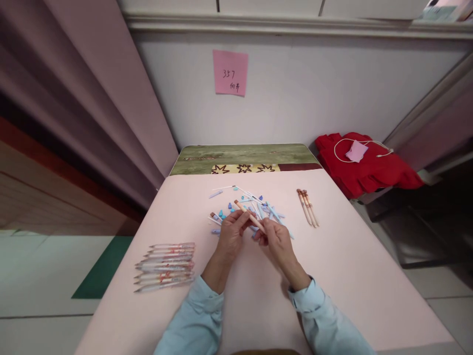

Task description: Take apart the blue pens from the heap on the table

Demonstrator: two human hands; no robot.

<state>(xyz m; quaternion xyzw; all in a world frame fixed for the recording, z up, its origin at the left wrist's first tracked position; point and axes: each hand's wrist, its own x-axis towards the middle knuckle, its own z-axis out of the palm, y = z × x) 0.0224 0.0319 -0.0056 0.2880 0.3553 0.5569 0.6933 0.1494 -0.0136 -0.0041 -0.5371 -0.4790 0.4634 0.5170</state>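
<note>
Both my hands meet over the middle of the pink table [332, 276]. They hold one slim pen barrel [247, 212] with a brown tip that points up and to the left. My left hand [232, 234] pinches its upper part with curled fingers. My right hand [276, 240] grips its lower end. Just behind my hands lies a loose heap of pen parts [260, 204]: pale barrels, thin refills and small blue caps.
A row of several assembled pens [166, 266] lies at the table's left. Three brown-tipped pens [308, 207] lie to the right of the heap. A red cloth with a white cord [364, 165] sits beyond the right edge. A pink note [229, 72] hangs on the wall.
</note>
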